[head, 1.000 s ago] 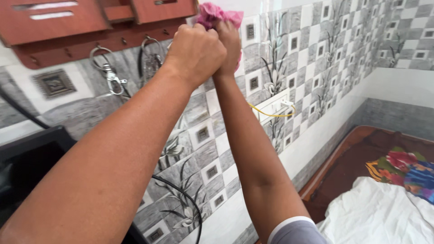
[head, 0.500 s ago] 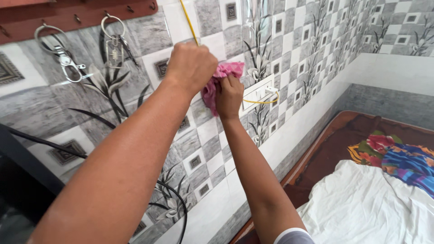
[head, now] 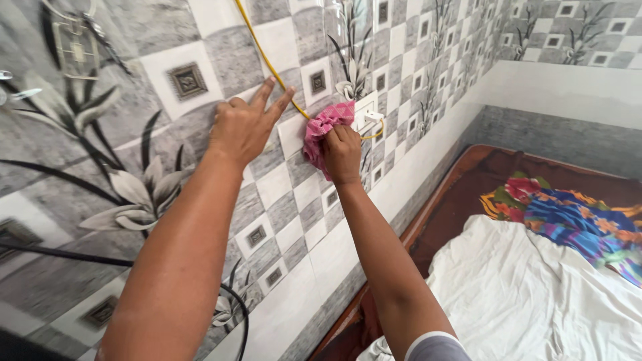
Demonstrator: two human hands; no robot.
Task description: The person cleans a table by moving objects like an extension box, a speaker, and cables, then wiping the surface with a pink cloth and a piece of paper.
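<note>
My right hand (head: pixel 342 152) is shut on a crumpled pink cloth (head: pixel 324 128) and presses it against the grey and white tiled wall (head: pixel 287 200), over a thin yellow cable (head: pixel 262 55). The cable runs down the wall from the top to a white plug (head: pixel 372 117) at a wall socket. My left hand (head: pixel 245 124) rests flat on the tiles just left of the cable, fingers spread, its fingertips at the cable, holding nothing.
Metal key rings (head: pixel 73 40) hang on the wall at the upper left. A black cable (head: pixel 242 314) loops down the wall at the lower left. A bed with a brown wooden frame (head: pixel 428 220), white sheet (head: pixel 535 294) and colourful floral cloth (head: pixel 568 220) lies to the right.
Both hands have come down the wall along the yellow cable from the wooden key rack. My left hand has opened from a fist to a flat hand on the tiles.
</note>
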